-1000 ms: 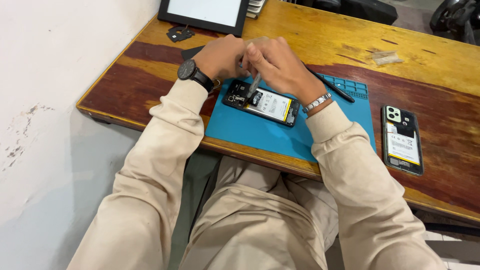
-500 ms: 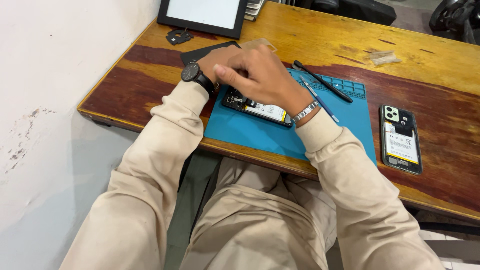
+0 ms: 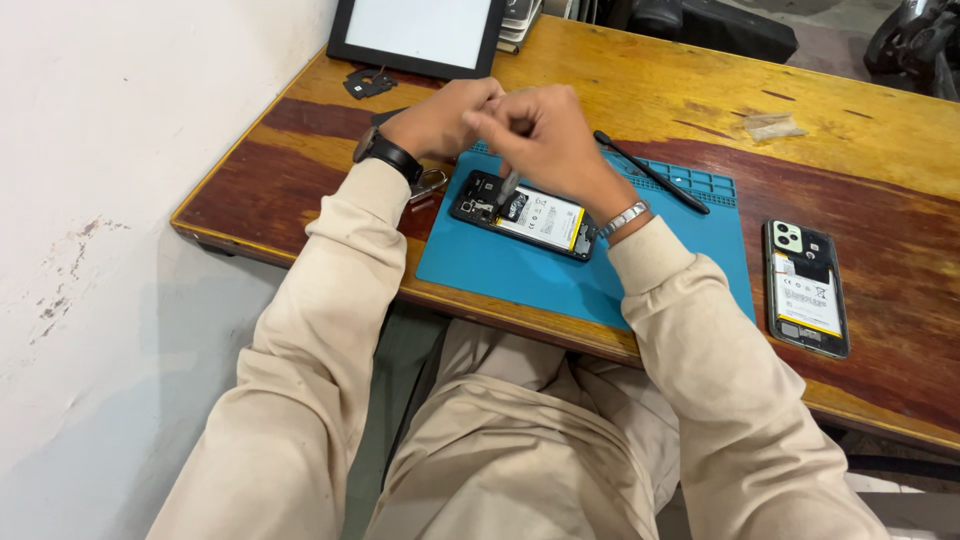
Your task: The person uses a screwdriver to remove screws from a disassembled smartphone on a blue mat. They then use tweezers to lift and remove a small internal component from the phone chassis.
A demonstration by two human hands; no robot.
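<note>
Gripping a slim metal tool (image 3: pixel 507 186), right hand (image 3: pixel 545 140) probes opened phone (image 3: pixel 525 213).

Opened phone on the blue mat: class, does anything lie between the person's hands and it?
Nothing visible does. The right hand holds a thin tool whose tip meets the opened phone at its upper end. The left hand is close beside it. The black stylus lies off to the side on the mat.
</note>
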